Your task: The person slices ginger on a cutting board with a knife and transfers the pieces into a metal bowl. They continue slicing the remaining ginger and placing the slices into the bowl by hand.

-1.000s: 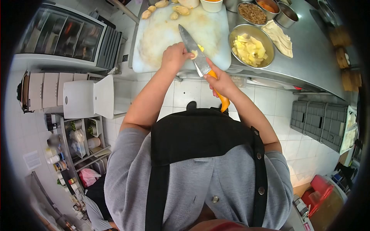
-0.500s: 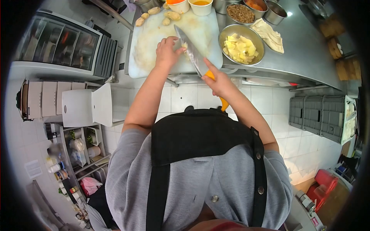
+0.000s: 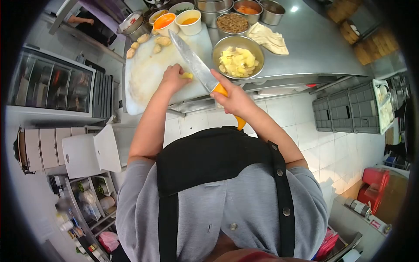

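Note:
My left hand [image 3: 174, 78] is closed on a small yellow piece [image 3: 187, 76] over the white cutting board [image 3: 144, 83]. In my right hand [image 3: 233, 97] is the orange handle of a large knife [image 3: 192, 59], its blade pointing up and left over the board. Several knobbly pale pieces of what looks like ginger [image 3: 163, 41] lie at the board's far edge. Right of the board stands a metal bowl [image 3: 260, 62] holding yellow slices [image 3: 238, 61].
Behind the board are an orange-filled tub [image 3: 164, 22], a yellow-filled tub [image 3: 189, 22] and a bowl of brown crumbs [image 3: 232, 23]. A folded cloth [image 3: 268, 38] lies on the metal counter [image 3: 314, 48]. Another person's arm [image 3: 80, 20] shows at upper left.
The view has shifted, so the board and bowl appear further left. The knife blade has moved away from my left hand, and the yellow piece now shows clearly at its fingertips.

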Motion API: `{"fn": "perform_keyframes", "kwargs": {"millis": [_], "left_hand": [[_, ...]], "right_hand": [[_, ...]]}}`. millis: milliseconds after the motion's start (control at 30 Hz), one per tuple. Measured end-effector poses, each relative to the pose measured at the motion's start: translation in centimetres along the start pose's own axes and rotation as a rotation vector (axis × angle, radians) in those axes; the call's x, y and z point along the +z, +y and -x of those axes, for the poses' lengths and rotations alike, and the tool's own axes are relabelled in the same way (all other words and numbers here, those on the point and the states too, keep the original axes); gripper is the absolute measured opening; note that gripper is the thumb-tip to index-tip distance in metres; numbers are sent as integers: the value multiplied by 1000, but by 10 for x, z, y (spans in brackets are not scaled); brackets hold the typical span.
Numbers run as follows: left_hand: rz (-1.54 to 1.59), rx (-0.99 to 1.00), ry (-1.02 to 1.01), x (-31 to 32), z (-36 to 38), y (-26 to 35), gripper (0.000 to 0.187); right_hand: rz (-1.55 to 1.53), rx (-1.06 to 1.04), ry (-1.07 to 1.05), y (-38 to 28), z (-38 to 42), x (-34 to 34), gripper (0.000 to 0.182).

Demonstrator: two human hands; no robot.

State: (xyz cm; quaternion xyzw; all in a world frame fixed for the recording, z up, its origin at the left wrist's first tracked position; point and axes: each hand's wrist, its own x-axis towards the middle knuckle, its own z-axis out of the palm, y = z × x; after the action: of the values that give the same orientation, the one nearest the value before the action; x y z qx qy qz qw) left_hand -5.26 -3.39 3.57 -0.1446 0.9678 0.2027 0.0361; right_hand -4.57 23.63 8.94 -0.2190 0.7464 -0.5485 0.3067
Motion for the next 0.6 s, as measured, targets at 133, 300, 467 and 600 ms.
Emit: {"fn": "perform_keyframes", "kwargs": {"millis": [133, 300, 467, 600], "left_hand": [[140, 9, -111, -9, -9, 11, 50], [708, 170, -17, -15, -25, 68, 41], [560, 451, 80, 18, -60, 115, 29], [324, 505, 353, 0, -52, 107, 23]], "right_hand": [[-56, -56, 55, -11, 8, -13, 69], [-108, -93, 261, -17, 21, -41, 66], [-19, -172, 468, -18, 32, -63, 65], [-140, -136, 502, -27, 41, -65, 69]]}}
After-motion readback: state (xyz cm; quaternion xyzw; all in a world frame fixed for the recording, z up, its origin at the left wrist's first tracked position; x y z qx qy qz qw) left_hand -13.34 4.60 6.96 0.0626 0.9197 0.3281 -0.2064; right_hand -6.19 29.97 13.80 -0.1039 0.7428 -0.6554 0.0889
